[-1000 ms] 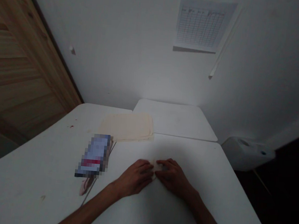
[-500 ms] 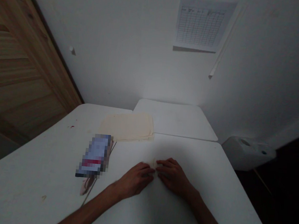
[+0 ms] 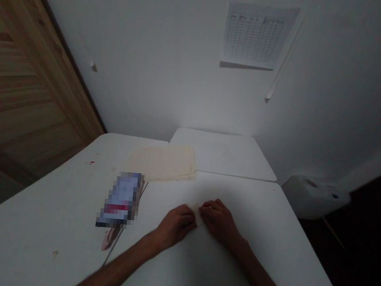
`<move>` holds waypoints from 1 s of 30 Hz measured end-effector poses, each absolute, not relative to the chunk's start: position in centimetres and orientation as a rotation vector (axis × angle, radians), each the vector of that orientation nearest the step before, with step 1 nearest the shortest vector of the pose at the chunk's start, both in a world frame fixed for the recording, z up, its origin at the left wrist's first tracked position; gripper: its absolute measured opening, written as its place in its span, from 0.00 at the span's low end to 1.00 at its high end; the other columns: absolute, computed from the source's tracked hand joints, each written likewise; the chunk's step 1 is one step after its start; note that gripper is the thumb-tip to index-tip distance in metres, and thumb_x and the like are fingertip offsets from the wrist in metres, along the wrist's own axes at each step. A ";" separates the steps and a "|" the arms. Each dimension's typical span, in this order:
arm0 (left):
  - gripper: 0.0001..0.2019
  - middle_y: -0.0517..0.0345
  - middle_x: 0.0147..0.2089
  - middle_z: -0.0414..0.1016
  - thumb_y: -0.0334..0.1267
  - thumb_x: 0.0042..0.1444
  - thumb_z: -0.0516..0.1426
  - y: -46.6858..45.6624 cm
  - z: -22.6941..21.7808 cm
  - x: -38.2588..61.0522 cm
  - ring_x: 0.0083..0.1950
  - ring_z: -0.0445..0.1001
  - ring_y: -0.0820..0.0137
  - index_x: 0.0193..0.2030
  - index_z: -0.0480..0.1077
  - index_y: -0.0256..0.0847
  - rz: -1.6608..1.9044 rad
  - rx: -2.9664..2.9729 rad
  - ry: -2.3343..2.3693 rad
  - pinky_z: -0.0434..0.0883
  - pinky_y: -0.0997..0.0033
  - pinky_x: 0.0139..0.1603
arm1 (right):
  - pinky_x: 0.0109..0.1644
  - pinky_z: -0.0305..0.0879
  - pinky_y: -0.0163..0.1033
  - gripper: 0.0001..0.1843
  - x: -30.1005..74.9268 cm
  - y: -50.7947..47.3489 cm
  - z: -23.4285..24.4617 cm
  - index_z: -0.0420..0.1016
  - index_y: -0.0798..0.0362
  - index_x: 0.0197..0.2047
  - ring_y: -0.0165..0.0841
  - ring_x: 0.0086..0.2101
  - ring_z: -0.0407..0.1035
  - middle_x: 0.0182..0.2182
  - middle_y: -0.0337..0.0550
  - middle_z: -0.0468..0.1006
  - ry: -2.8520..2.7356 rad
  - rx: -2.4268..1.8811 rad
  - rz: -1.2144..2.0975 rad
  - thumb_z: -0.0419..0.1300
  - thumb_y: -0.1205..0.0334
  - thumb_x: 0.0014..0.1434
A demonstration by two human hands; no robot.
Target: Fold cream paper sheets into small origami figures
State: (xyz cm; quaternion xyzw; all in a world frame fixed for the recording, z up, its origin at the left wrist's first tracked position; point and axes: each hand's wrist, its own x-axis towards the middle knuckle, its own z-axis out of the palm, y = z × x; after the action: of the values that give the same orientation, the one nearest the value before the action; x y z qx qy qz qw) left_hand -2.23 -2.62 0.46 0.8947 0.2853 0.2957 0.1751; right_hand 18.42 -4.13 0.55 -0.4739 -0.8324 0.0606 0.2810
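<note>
Both forearms (image 3: 123, 266) slant inward over the table (image 3: 254, 211); the left hand (image 3: 177, 224) and the right hand (image 3: 219, 221), with bent fingers (image 3: 189, 219), are close together, well apart from its right edge.

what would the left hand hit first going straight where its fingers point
Likely the small pale piece just ahead of it, then the right hand; depth is hard to judge.

A printed sheet (image 3: 253, 35) hangs on the pale wall (image 3: 150, 68), a wooden panel (image 3: 18, 92) slanting at left. White tables (image 3: 254, 251) adjoin; a white box (image 3: 319, 201) stands right of them. Light is dim.
</note>
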 end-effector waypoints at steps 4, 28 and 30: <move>0.07 0.51 0.48 0.74 0.32 0.61 0.53 -3.0 1.3 -2.2 0.47 0.69 0.64 0.36 0.73 0.40 0.772 2.609 0.815 0.71 0.62 0.48 | 0.49 0.65 0.43 0.12 18.5 -4.2 1.5 0.75 0.46 0.49 0.37 0.42 0.66 0.41 0.46 0.74 -2.308 -1.369 0.109 0.56 0.63 0.62; 0.09 0.48 0.51 0.74 0.33 0.63 0.51 -3.0 2.5 -2.1 0.46 0.69 0.63 0.36 0.72 0.39 0.704 2.693 0.788 0.70 0.58 0.48 | 0.40 0.61 0.40 0.11 20.1 -8.1 2.7 0.75 0.48 0.46 0.36 0.36 0.63 0.33 0.45 0.72 -2.485 -1.424 -0.044 0.54 0.63 0.63; 0.10 0.48 0.51 0.73 0.32 0.63 0.50 -3.2 2.4 -2.1 0.47 0.69 0.63 0.36 0.72 0.39 0.737 2.678 0.797 0.71 0.58 0.48 | 0.40 0.61 0.40 0.10 20.0 -7.9 2.6 0.76 0.48 0.41 0.36 0.36 0.64 0.32 0.45 0.72 -2.465 -1.435 -0.039 0.53 0.63 0.64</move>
State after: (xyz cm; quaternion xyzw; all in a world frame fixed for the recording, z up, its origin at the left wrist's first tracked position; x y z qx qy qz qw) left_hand -2.11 -3.24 2.44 0.9194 0.2737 0.2529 0.1258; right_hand 20.01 -7.91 2.62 -0.4979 -0.8551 -0.0135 0.1440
